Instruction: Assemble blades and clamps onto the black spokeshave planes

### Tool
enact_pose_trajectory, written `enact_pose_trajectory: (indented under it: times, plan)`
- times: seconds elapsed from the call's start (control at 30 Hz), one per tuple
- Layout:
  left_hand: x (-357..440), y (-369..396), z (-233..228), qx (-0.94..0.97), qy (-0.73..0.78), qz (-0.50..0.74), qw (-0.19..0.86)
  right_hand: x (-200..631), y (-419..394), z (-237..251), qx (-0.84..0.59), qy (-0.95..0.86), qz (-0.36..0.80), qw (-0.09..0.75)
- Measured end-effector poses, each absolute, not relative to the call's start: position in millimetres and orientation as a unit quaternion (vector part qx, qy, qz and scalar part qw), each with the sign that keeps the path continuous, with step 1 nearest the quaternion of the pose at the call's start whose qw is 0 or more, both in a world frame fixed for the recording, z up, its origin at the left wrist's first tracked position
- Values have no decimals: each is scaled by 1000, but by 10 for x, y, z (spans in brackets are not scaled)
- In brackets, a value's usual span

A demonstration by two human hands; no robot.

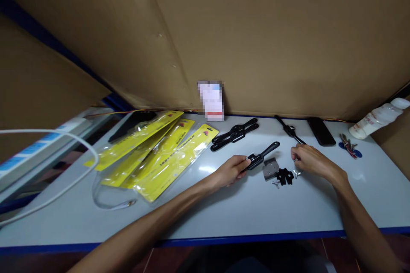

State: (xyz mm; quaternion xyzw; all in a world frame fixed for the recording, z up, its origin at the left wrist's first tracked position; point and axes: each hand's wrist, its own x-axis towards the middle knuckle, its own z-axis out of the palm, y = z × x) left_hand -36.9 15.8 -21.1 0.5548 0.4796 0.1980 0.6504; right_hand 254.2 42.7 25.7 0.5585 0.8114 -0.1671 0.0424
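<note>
My left hand (233, 169) is closed around one handle of a black spokeshave (255, 161). The tool's other handle points up and to the right above the table. My right hand (309, 161) has its fingers pinched, with a small silvery piece at the tips that looks like a wing screw (295, 160). Below those fingers lies another wing screw (297, 174), and one more wing screw (276, 184) is further left. Between my hands are grey blades (270, 169) and black cap plates (285, 176). Behind my right hand rests another spokeshave (290, 131).
Two more spokeshaves (235, 133) lie behind my left hand. Yellow blister packs (174, 162) overlap at left, near a white cable (86, 147) and power strip (41, 143). At right are a black phone (321, 131), keys (349, 146) and a bottle (378, 118). A cardboard wall (272, 42) closes the back.
</note>
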Motion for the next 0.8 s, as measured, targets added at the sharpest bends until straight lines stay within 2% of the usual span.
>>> enact_pose_trajectory:
  times: [0.3, 0.5, 0.67, 0.8]
  plan:
    - [-372, 145, -182, 571, 485, 183, 637, 2584, 486, 289, 548, 811, -201, -37]
    - [-328, 139, -186, 587, 477, 178, 629, 2375, 397, 439, 454, 728, -432, -276]
    - [-307, 150, -215, 602, 469, 177, 621, 2031, 300, 272, 453, 743, -359, -338]
    - [-297, 154, -253, 610, 471, 179, 611, 1808, 222, 117, 428, 788, -298, -327]
